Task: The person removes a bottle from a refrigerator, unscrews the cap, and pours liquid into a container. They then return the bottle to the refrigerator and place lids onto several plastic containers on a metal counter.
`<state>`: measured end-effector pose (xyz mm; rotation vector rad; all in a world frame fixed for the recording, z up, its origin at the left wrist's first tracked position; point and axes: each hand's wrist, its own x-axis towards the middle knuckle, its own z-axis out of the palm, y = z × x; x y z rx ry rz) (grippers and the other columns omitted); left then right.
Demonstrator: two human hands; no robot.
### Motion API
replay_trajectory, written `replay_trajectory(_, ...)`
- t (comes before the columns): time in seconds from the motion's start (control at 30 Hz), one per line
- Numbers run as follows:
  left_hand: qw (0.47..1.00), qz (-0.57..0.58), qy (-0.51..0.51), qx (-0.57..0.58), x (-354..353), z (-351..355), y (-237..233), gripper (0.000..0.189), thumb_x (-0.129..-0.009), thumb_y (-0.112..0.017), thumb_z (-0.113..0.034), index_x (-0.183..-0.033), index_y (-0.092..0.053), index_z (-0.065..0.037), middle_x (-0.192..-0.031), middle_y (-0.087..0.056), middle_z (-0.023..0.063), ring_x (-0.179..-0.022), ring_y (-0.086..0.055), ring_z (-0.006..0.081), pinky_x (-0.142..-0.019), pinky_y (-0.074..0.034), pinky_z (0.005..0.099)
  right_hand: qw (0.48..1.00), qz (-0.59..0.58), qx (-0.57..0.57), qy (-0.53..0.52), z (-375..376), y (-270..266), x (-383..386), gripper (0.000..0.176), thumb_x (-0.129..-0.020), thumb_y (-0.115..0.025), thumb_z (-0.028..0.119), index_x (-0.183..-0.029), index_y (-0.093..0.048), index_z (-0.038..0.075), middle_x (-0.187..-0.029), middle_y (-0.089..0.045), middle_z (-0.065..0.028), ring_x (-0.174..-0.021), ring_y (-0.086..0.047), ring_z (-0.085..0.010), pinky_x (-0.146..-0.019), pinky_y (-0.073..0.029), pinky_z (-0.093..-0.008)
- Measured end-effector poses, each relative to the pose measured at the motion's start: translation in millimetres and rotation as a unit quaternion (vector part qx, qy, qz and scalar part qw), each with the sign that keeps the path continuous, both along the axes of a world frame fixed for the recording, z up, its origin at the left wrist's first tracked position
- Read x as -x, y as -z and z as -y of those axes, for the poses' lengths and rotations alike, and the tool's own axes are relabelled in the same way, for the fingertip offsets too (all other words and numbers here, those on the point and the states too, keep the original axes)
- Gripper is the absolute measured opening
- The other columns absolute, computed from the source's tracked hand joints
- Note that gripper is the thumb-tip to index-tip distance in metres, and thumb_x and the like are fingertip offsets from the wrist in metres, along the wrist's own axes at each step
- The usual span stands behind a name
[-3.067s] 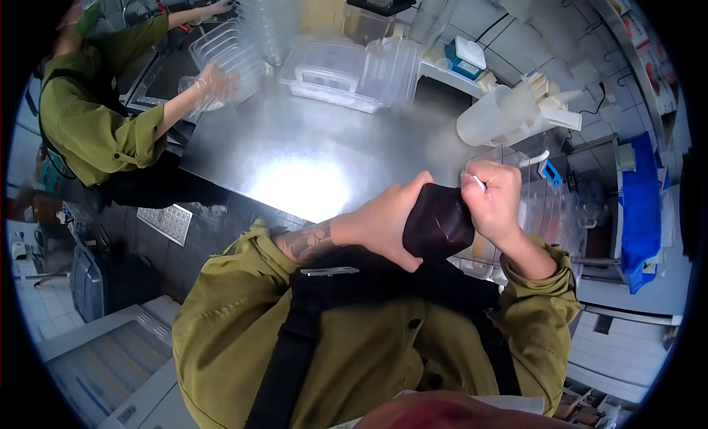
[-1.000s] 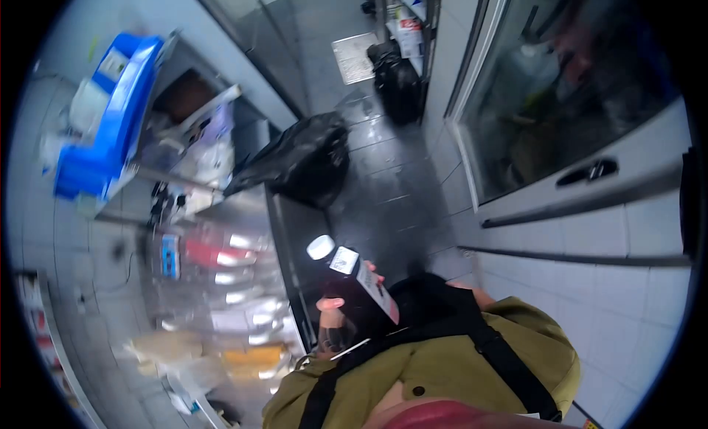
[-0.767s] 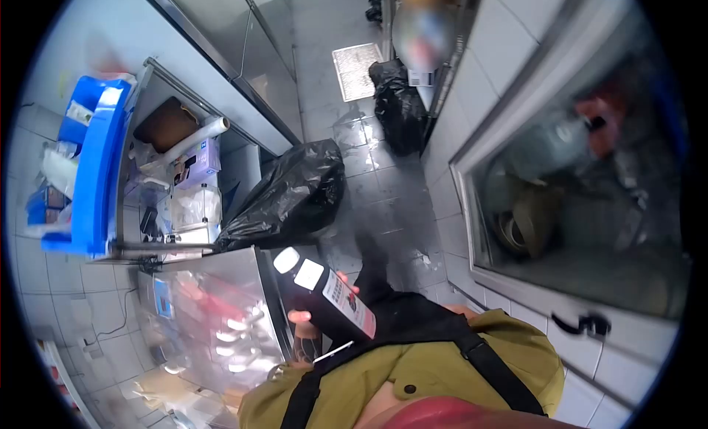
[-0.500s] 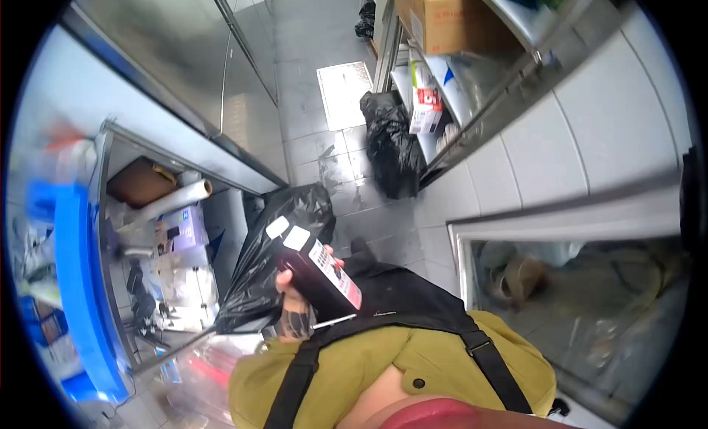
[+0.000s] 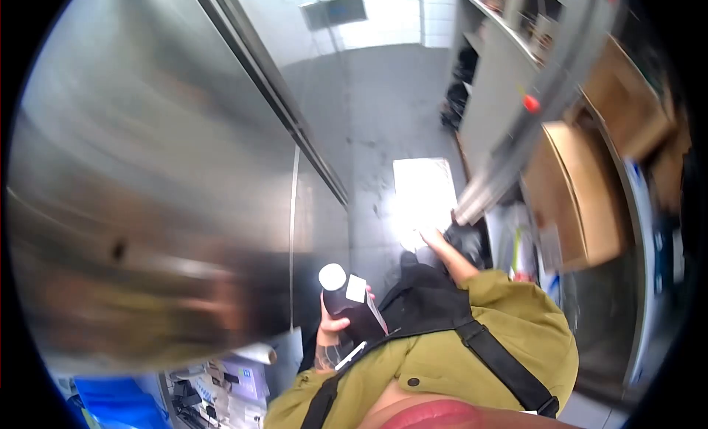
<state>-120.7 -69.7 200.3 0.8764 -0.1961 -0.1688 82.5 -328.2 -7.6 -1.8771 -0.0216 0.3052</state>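
My left hand (image 5: pixel 332 326) is closed around a dark bottle (image 5: pixel 356 317) with a white round cap and a white patch at its top. The bottle is tilted in front of my black apron (image 5: pixel 424 293), and a pale label shows on its side. My right hand (image 5: pixel 434 239) hangs lower in front of me, its fingers loosely extended and apart, with nothing visible in it. Behind that hand, bright glare on a white floor panel (image 5: pixel 424 182) washes out part of the fingers. A slim white stick-like item (image 5: pixel 350 355) shows at the apron's edge near my left wrist.
A tall stainless steel cabinet (image 5: pixel 169 149) lines the left side. Shelving on the right holds a cardboard box (image 5: pixel 579 197), with a metal post (image 5: pixel 542 112) in front. Grey floor (image 5: pixel 383 112) runs ahead to a white tiled wall. A blue bin-like object (image 5: pixel 118 403) is at lower left.
I have moved forward along the aisle, so the steel cabinet and shelves are closer. The bottle stays in my left hand. My right hand has come into view.
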Motion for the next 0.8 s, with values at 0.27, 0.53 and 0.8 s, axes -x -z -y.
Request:
replay_trajectory(0.27, 0.982, 0.099, -0.118, 0.112, -194.6, -13.7, -106.0, 0.090, -0.044, -0.073, -0.023, -0.122, -0.031, -0.007, -0.101, -0.052, 0.0253, -0.099, -0.053, 0.0402, -0.085, -0.046, 0.0504, 0.969, 0.177, -0.165, -0.046, -299.4, -396.3, -343.1, 0.039, -0.094, -0.046, 0.038, -0.107, -0.059, 0.003, -0.100, -0.065, -0.0141, -0.099, -0.060, -0.0232, -0.086, -0.043, -0.0337)
replay_trajectory(0.53, 0.994, 0.068, 0.075, -0.038, -335.6, -52.4, -123.6, 0.092, -0.035, -0.078, -0.018, -0.115, -0.038, 0.000, -0.106, -0.055, 0.0137, -0.099, -0.056, 0.0212, -0.084, -0.043, 0.0280, 0.911, 0.279, -0.271, -0.134, -183.1, -404.8, -335.1, 0.042, -0.100, -0.038, 0.031, -0.122, -0.054, -0.001, -0.106, -0.057, -0.0041, -0.096, -0.051, -0.0140, -0.087, -0.041, -0.0298)
replay_trajectory(0.8, 0.984, 0.133, 0.102, -0.056, -531.8, -77.1, -120.1, 0.092, -0.046, -0.081, -0.014, -0.120, -0.027, -0.002, -0.110, -0.052, 0.0306, -0.109, -0.052, 0.0366, -0.092, -0.040, 0.0473, 0.821, 0.364, -0.437, 0.047, 155.3, -304.4, -582.1, 0.047, -0.099, -0.032, 0.035, -0.127, -0.047, 0.001, -0.123, -0.054, -0.0104, -0.111, -0.050, -0.0217, -0.097, -0.040, -0.0359)
